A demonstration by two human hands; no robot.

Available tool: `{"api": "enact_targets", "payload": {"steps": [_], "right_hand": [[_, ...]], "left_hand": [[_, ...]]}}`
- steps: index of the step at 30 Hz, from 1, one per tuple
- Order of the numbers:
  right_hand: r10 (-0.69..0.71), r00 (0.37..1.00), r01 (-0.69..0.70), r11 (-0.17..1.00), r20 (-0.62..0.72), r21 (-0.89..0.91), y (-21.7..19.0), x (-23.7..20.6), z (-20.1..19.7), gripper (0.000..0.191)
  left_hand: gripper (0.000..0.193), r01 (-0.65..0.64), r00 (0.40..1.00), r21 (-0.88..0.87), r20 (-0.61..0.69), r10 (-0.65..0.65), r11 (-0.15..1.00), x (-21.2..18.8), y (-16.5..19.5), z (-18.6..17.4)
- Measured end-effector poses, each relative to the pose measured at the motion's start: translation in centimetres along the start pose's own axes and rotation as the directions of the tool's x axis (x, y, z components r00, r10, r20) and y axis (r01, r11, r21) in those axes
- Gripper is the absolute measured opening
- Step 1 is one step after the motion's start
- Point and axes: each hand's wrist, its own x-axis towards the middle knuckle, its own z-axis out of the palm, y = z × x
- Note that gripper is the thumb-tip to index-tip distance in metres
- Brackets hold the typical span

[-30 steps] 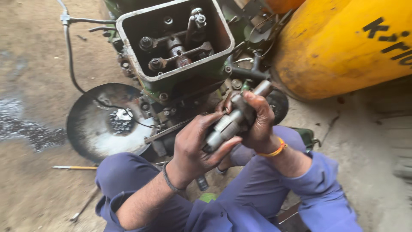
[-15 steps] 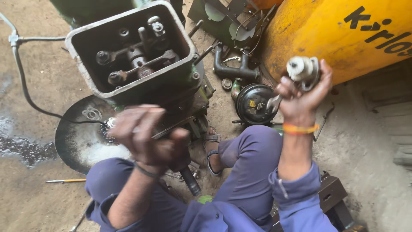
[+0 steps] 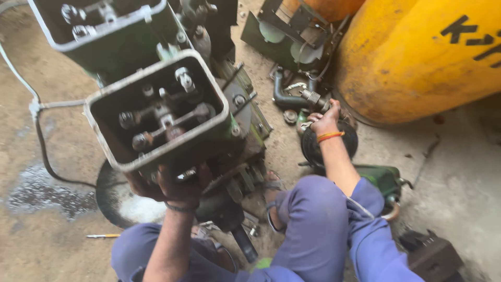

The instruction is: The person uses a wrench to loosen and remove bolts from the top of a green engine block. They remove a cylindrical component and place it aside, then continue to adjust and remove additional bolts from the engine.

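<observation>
Down on the dusty concrete floor (image 3: 459, 172), the left hand (image 3: 175, 185) grips the underside of the open green metal engine head (image 3: 156, 122), fingers curled against it. Well apart, the right hand (image 3: 324, 121) closes on a small metal threaded fitting (image 3: 312, 97) above a black round part (image 3: 329, 143); setting it down seems underway, and placing it calls for care.

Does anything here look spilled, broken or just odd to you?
A dark wet patch stains the ground left of the open engine head, like spilled liquid. The engine's cover is off, leaving its inner parts bare. Loose parts lie scattered on the dirt near the right hand. The left hand grips the engine's lower edge.
</observation>
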Motion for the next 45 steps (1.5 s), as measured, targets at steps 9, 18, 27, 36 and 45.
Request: {"api": "enact_targets", "payload": {"steps": [9,18,27,36,45], "right_hand": [[-0.2,0.916,0.275,0.945,0.349,-0.179,-6.3,2.9,15.0,0.029],[-0.15,0.902,0.23,0.961,0.404,-0.156,-10.7,-1.6,15.6,0.018],[-0.215,0.906,0.187,0.976,0.365,0.112,-12.8,-6.1,16.1,0.013],[-0.264,0.663,0.504,0.85,0.701,-0.156,-8.3,-19.0,16.5,0.001],[-0.093,0.776,0.613,-0.127,0.624,-0.78,-0.5,-4.9,9.1,0.027]], "left_hand": [[0.076,0.304,0.949,-0.337,0.191,-0.252,0.891,-5.0,-4.5,0.7],[0.084,-0.048,0.973,0.036,-0.226,0.054,0.998,-5.6,-6.1,2.1],[0.078,-0.152,0.911,0.564,-0.238,0.336,0.812,0.8,1.2,0.1],[0.077,-0.119,0.974,0.402,-0.129,0.184,0.908,2.7,5.4,-2.2],[0.075,-0.221,0.954,0.506,-0.067,0.294,0.834,0.8,2.2,-3.1]]}}
